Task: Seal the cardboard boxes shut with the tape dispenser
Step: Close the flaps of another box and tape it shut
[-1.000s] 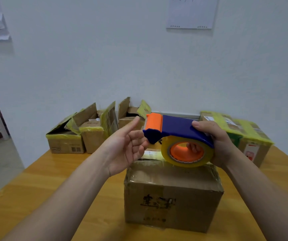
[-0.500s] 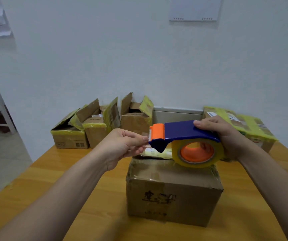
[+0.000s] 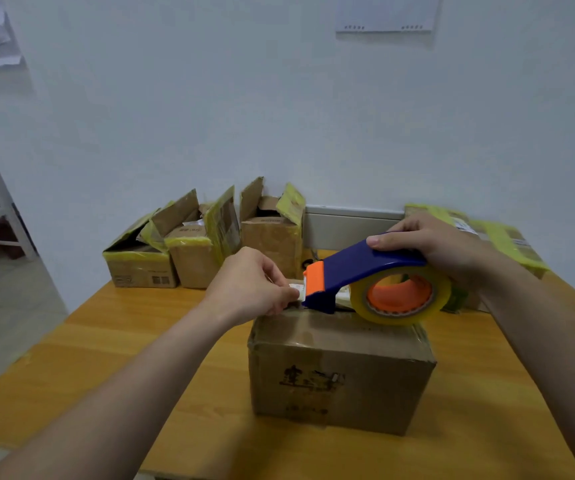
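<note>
We see the tape dispenser (image 3: 365,268) lying left-right, nose left, gripped by the right hand (image 3: 431,242); the left hand (image 3: 248,284) pinches the tape end (image 3: 296,289); the box (image 3: 341,368) top is partly hidden.

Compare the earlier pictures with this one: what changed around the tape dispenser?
The left hand, open before, closed in and now pinches the tape end. The tape dispenser came down toward the box. The right hand still grips it; the box stayed put.

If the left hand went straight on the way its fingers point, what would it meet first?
Probably the dispenser, at its orange front; the left hand pinches the tape end just beside it.
</note>
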The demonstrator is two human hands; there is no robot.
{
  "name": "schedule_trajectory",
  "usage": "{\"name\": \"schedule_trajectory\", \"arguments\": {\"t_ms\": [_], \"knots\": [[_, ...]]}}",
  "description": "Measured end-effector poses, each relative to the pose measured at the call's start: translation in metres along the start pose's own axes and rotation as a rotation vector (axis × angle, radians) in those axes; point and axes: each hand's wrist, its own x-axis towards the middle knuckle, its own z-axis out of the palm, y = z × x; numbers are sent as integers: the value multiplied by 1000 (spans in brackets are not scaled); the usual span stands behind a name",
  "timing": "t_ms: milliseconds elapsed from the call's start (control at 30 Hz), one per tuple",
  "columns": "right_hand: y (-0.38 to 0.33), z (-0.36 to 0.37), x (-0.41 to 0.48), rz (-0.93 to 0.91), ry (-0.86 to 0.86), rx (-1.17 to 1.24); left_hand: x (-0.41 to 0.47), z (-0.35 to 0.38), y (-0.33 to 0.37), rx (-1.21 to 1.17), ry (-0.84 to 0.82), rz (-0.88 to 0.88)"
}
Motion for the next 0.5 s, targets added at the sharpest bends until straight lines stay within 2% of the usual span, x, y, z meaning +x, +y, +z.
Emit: {"name": "schedule_trajectory", "arguments": {"t_ms": [500], "knots": [[-7, 10, 10, 29, 1, -131, 26, 3, -2, 422, -99, -57]]}}
